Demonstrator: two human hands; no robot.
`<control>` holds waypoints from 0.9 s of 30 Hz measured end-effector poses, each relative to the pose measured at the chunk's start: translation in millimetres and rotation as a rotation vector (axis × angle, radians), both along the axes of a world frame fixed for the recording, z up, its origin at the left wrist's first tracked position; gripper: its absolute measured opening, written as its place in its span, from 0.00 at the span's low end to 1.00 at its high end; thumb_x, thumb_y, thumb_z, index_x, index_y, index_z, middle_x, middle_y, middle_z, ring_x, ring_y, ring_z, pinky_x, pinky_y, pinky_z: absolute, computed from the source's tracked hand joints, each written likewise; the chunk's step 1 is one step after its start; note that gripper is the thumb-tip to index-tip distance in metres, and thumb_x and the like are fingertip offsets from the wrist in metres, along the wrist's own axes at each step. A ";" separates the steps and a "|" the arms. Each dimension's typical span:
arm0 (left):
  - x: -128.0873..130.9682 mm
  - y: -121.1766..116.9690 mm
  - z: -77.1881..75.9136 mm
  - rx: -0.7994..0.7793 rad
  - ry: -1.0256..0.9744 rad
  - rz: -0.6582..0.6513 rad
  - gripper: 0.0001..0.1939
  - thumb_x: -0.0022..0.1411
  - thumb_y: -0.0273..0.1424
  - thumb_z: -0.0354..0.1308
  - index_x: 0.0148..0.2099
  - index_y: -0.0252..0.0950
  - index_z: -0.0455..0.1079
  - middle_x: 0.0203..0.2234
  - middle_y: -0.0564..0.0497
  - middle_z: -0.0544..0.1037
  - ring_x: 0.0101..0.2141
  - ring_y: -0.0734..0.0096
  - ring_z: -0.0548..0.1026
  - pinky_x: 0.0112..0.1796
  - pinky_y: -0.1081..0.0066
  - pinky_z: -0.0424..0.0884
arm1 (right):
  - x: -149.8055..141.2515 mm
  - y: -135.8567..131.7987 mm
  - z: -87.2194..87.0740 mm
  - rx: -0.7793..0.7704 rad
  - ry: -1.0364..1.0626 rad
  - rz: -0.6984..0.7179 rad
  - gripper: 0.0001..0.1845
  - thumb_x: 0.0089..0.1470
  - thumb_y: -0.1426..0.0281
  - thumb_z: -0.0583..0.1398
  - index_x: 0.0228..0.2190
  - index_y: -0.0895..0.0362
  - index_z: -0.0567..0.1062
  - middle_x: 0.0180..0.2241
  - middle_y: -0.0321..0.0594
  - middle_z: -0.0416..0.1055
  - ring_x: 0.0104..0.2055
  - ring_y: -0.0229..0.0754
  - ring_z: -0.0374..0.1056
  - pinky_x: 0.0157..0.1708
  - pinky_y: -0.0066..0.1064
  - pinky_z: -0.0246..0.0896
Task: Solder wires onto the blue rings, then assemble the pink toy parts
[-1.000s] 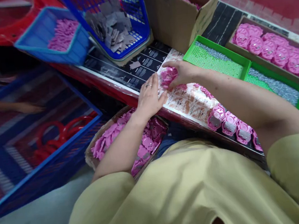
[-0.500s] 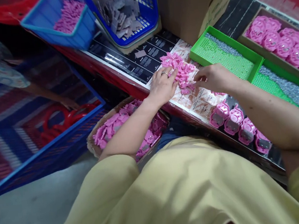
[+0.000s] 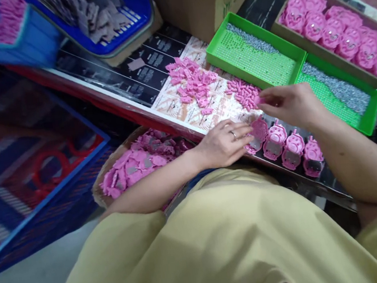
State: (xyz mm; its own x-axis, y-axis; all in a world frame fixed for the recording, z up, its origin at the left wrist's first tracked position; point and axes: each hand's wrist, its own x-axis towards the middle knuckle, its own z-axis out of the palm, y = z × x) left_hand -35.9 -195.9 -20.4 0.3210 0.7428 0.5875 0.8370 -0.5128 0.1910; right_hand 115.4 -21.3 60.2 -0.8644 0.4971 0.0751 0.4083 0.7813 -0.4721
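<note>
My left hand (image 3: 224, 144), a ring on one finger, reaches over the table's front edge. Its fingers are stretched out, the tips at the left side of a pink plastic housing (image 3: 259, 129), first in a row of several. My right hand (image 3: 289, 105) is closed in a pinch above that row, with a bit of pink at the fingertips. Right beside those fingertips lies a pile of small pink pegs (image 3: 244, 94). Farther left is a loose pile of pink plastic clips (image 3: 191, 82). Grey plates show inside the other housings (image 3: 275, 140).
Two green trays (image 3: 223, 60) hold small metal parts. Behind them stands a carton of pink rose-shaped pieces (image 3: 340, 42). Blue baskets (image 3: 147, 16) and a cardboard box (image 3: 186, 5) line the back. Below, left, are a box of pink parts (image 3: 136, 161) and a large blue crate (image 3: 46, 207).
My left hand has left the clip pile and moved right to the first housing. My right hand has shifted from the clips to beside the pegs. The view has turned slightly.
</note>
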 end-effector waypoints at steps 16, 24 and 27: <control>32.0 -1.4 -7.4 -0.038 0.139 0.018 0.15 0.72 0.35 0.53 0.53 0.33 0.74 0.50 0.43 0.81 0.53 0.61 0.77 0.57 0.53 0.69 | 51.0 -30.1 -36.2 0.280 0.036 -0.057 0.10 0.58 0.63 0.63 0.32 0.55 0.82 0.30 0.39 0.81 0.28 0.41 0.75 0.26 0.30 0.62; 30.2 0.0 -2.2 -0.041 0.112 0.023 0.13 0.72 0.33 0.54 0.51 0.33 0.75 0.49 0.45 0.81 0.51 0.61 0.78 0.57 0.52 0.70 | 39.2 -36.7 -43.1 0.569 -0.024 0.100 0.13 0.64 0.66 0.58 0.33 0.54 0.82 0.33 0.38 0.82 0.32 0.40 0.75 0.31 0.33 0.54; 29.9 -0.3 -1.2 -0.055 0.103 0.016 0.13 0.72 0.34 0.53 0.51 0.33 0.75 0.50 0.44 0.81 0.52 0.61 0.78 0.57 0.51 0.69 | 39.2 -40.8 -40.7 0.646 -0.062 0.145 0.11 0.63 0.69 0.58 0.34 0.55 0.81 0.35 0.37 0.82 0.37 0.42 0.74 0.35 0.36 0.53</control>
